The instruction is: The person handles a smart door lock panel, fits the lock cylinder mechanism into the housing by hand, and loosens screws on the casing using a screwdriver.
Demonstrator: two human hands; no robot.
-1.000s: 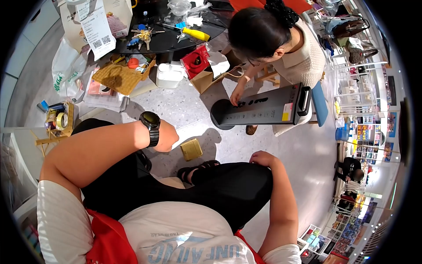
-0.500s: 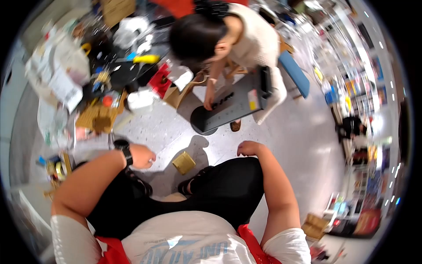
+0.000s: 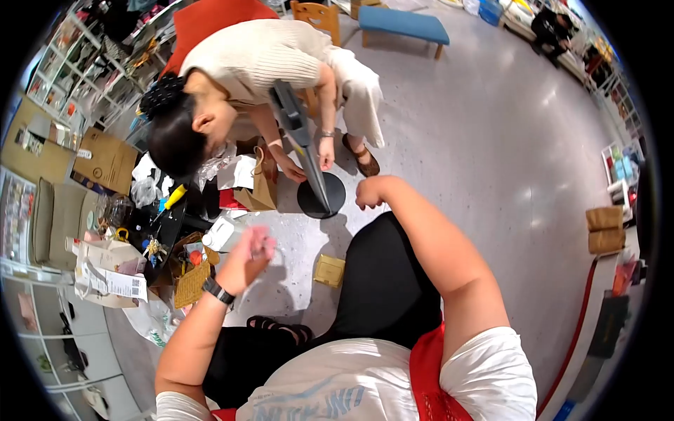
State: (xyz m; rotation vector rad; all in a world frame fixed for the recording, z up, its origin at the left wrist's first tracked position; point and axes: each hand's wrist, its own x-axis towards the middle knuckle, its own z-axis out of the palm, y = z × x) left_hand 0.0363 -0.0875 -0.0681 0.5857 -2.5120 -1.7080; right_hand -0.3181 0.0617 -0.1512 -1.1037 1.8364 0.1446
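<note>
"Shelves point(image 3: 56, 358) edge the room at far left. What follows, going right?"

"A box point(image 3: 105, 160), then a shopping bag point(image 3: 105, 258) with a receipt point(image 3: 116, 282) across its front. Beside them is the black table point(image 3: 170, 223), crowded, with a yellow-handled screwdriver point(image 3: 175, 196) on it."

"And the left hand point(image 3: 251, 256)?"

"Raised, near the jug point(image 3: 221, 235) in the view, a watch point(image 3: 218, 290) on its wrist. It's blurred, so I can't tell whether it's open or closed. The jug and a woven pouch point(image 3: 193, 284) clutter the side toward the table."

"Past the jug?"

"A paper bag point(image 3: 262, 191), close to the stand point(image 3: 302, 133) and below the co-worker point(image 3: 239, 56), who bends forward."

"How does the stand sit?"

"Near the middle, its round black base point(image 3: 335, 193) on the floor point(image 3: 519, 154), its grey body leaning leftward. The co-worker's hands are low on either side; whether they touch it, I can't tell."

"What lies between it and the wearer?"

"A yellow box point(image 3: 328, 271) on the floor, beside the wearer's knee."

"The right hand point(image 3: 372, 191)?"

"Just right of the base in the view, fingers curled inward; how tightly, I can't tell."

"Farther right?"

"A blue bench point(image 3: 404, 27) at the top, then brown bags point(image 3: 605, 228) near the edge."
</note>
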